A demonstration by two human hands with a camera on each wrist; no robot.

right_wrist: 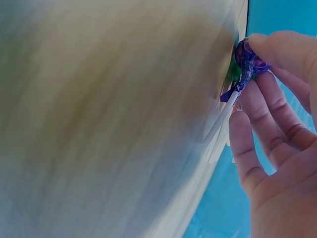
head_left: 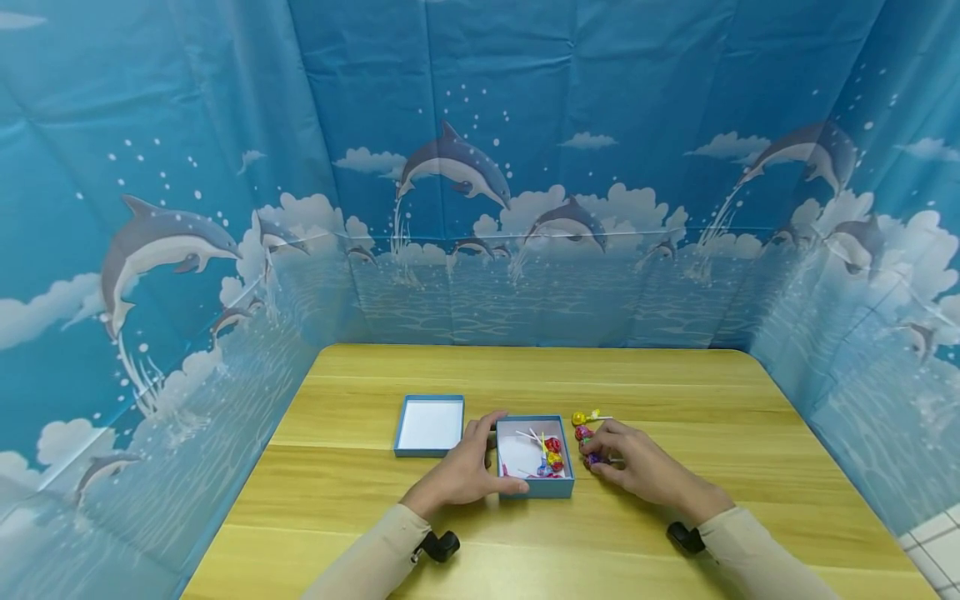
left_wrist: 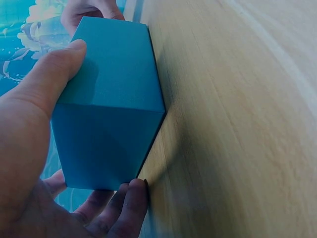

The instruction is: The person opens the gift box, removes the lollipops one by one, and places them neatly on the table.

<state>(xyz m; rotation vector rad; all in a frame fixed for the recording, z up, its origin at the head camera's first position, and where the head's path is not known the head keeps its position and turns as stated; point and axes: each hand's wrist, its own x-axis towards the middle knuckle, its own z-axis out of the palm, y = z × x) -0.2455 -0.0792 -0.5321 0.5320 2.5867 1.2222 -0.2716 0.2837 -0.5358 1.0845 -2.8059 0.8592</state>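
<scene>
A blue box (head_left: 535,492) with a white inside stands on the table, several wrapped lollipops (head_left: 553,458) lying in it. My left hand (head_left: 468,467) grips its left side; in the left wrist view the thumb presses one blue wall (left_wrist: 111,64) and the fingers curl along another. To the right of the box, my right hand (head_left: 637,467) pinches a purple-wrapped lollipop (right_wrist: 245,64) by its head between thumb and fingers, its white stick pointing away. Beyond that hand lie a yellow lollipop (head_left: 579,418) and a red-pink one (head_left: 582,432); green wrapping shows partly behind the fingers.
The box's lid (head_left: 430,425) lies with its white inside up, left of the box. Everything rests on a yellow wood-grain table (head_left: 360,375). A blue curtain with dolphins (head_left: 480,292) hangs around the table's back and sides.
</scene>
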